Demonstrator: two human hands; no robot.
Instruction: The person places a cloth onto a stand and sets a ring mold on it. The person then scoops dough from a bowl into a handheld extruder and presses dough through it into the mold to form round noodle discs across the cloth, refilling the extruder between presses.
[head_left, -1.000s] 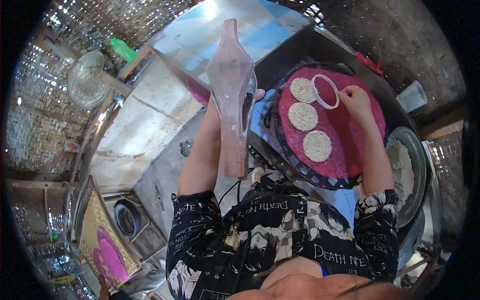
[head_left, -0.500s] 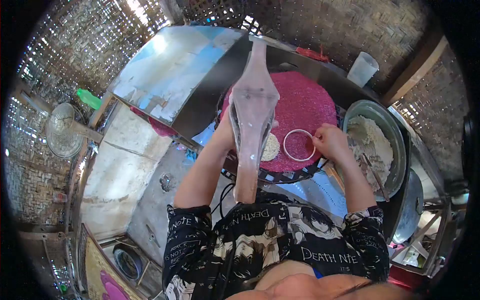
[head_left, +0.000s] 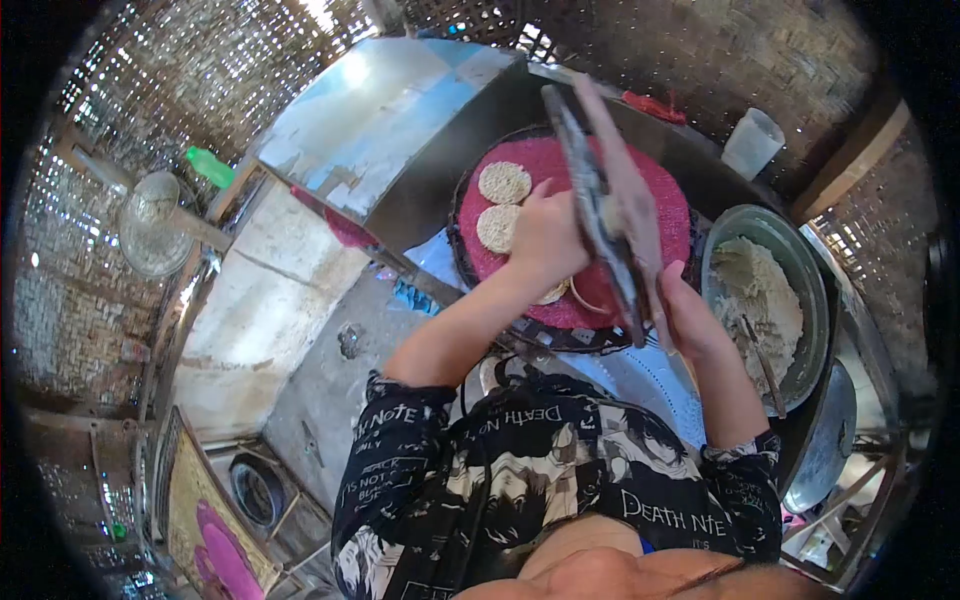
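A: What is the place like?
B: Woven walls let in specks of light, and a blue-and-white panel leans out beside a dark tray with a pink cloth over it.

A: And on the cloth?
B: Pale round cakes. One lies near the far edge, a second just below it, and part of a third shows under the left forearm. A thin ring lies on the cloth beside that third one, partly hidden.

A: Where is the wooden paddle?
B: Above the tray, in the air, turned nearly on edge and blurred. A dark side and a pinkish-brown side both show.

A: How does the person hold it?
B: The left hand is curled around it near the middle, fingers mostly out of sight behind it. The right hand is at its lower end, thumb up. Its other fingers are hidden, so one cannot tell how tightly they close.

A: Anything to the right?
B: A green tub of pale flour, with a stick in it, and a whitish cup farther back.
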